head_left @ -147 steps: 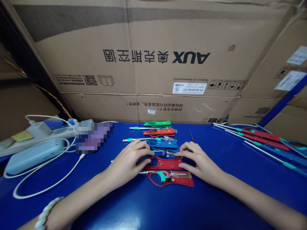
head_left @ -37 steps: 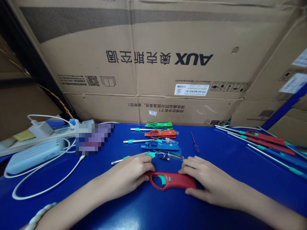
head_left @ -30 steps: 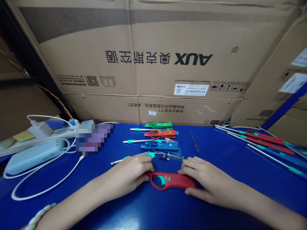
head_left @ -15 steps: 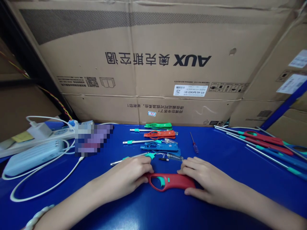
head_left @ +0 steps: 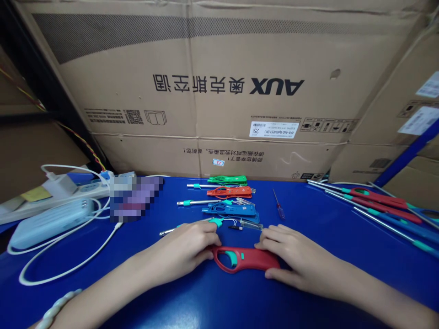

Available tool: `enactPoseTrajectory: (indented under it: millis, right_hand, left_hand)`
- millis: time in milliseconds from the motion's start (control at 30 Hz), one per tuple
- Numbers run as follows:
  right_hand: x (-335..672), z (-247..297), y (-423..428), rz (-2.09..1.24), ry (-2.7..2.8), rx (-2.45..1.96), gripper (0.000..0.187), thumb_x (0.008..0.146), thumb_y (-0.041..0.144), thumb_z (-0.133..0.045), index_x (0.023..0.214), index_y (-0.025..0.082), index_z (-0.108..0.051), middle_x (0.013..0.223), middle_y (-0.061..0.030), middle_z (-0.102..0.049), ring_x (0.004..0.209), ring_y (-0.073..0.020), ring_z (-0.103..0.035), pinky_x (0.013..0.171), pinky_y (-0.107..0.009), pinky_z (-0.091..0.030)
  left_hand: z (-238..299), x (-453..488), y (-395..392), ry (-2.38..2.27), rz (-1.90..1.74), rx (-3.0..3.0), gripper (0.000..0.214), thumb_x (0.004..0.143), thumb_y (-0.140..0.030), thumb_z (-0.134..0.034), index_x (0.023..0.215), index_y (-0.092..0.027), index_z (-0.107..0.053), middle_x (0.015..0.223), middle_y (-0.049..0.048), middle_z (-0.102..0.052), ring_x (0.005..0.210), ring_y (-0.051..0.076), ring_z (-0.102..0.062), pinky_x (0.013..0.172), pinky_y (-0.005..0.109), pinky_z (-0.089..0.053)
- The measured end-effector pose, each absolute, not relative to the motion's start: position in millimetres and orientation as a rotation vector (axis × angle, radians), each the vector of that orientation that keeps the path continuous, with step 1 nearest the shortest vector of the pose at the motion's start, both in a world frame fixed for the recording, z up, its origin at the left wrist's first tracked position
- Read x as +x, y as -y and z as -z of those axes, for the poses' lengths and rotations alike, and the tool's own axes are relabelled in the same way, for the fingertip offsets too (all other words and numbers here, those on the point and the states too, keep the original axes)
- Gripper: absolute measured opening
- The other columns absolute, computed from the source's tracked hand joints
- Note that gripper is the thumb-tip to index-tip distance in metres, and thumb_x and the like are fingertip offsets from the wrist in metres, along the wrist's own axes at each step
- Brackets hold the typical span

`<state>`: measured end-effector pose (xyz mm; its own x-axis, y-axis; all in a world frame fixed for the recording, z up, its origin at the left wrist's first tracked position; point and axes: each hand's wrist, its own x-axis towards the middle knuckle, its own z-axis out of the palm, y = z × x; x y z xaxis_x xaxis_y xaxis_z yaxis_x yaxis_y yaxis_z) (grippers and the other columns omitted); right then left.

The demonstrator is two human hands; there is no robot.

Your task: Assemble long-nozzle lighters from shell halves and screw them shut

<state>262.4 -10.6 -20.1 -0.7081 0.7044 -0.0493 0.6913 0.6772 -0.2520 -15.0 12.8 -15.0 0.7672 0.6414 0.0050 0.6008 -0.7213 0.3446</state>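
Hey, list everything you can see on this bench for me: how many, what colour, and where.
red lighter: one, red with teal trigger, near middle, between both hands
open lighter shells: three, green, red, blue, in a row behind it, green farthest
loose metal tube: one, silver with teal collar, beyond the left hand
screwdriver: one, small, right of the shells
long-nosed lighters: several, red and blue, far right
power strip: one, white, far left
power bank: one, pale blue, left
cable: white, looping, left
cardboard boxes: brown, behind
table: blue
bracelet: pale, left wrist
left hand: on the lighter's left end
right hand: on its right end
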Motion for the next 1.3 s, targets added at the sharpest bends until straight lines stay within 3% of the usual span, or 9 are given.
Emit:
enactPoseTrajectory:
  millis: [433,700,800,900,1133,1300]
  right_hand:
    - [258.7,20.7,10.8,-0.439,2.811,-1.178,0.024,0.088,0.034,-0.062,0.106,0.018,-0.062,0.103,-0.0082,-0.06,0.094,-0.0239,-0.055,0.084,-0.036,-0.044]
    - [258.6,26.4,7.6,-0.857,2.527,-1.306,0.029,0.075,0.023,-0.076,0.095,0.022,-0.055,0.098,0.0018,-0.057,0.088,-0.0155,-0.055,0.074,-0.023,-0.043]
    - [257.1,25.7,9.0,-0.884,2.503,-1.287,0.016,0.083,0.026,-0.068,0.087,0.021,-0.053,0.092,0.0024,-0.058,0.083,-0.0147,-0.055,0.071,-0.023,-0.041]
    - [256.9,23.8,10.8,-0.869,2.465,-1.366,0.006,0.091,0.027,-0.057,0.094,0.023,-0.054,0.085,0.0016,-0.061,0.08,-0.0166,-0.057,0.07,-0.025,-0.041]
    - [261.3,23.6,9.2,-0.608,2.504,-1.25,0.015,0.096,0.034,-0.048,0.102,0.023,-0.056,0.091,-0.0019,-0.066,0.082,-0.0191,-0.061,0.072,-0.028,-0.043]
    - [259.0,27.2,10.8,-0.422,2.535,-1.163,0.019,0.099,0.032,-0.041,0.1,0.02,-0.055,0.087,-0.005,-0.066,0.077,-0.0196,-0.062,0.07,-0.028,-0.045]
  left_hand:
    - [14.0,-10.4,-11.8,-0.93,-0.135,2.715,0.016,0.083,-0.003,-0.059,0.089,-0.018,-0.062,0.088,0.0005,-0.061,0.082,0.018,-0.06,0.066,0.026,-0.042]
    - [11.3,-15.7,-13.8,-0.973,-0.233,2.343,0.008,0.087,-0.011,-0.06,0.09,-0.018,-0.062,0.089,-0.0003,-0.059,0.084,0.016,-0.057,0.073,0.025,-0.042]
    - [11.5,-16.9,-13.3,-0.965,-0.263,2.319,0.005,0.089,-0.014,-0.058,0.089,-0.018,-0.062,0.091,-0.0002,-0.061,0.086,0.016,-0.057,0.075,0.026,-0.042]
    - [15.4,-14.8,-11.5,-1.029,-0.286,2.369,0.01,0.09,-0.013,-0.056,0.095,-0.019,-0.061,0.09,-0.0003,-0.063,0.084,0.017,-0.058,0.073,0.027,-0.042]
    - [19.6,-10.7,-8.7,-1.093,-0.312,2.603,0.014,0.091,-0.009,-0.049,0.1,-0.016,-0.058,0.091,0.005,-0.065,0.084,0.022,-0.061,0.073,0.032,-0.045]
    - [15.4,-10.0,-6.9,-1.056,-0.288,2.716,0.009,0.091,-0.014,-0.056,0.099,-0.016,-0.058,0.091,0.0043,-0.065,0.084,0.022,-0.061,0.075,0.033,-0.045]
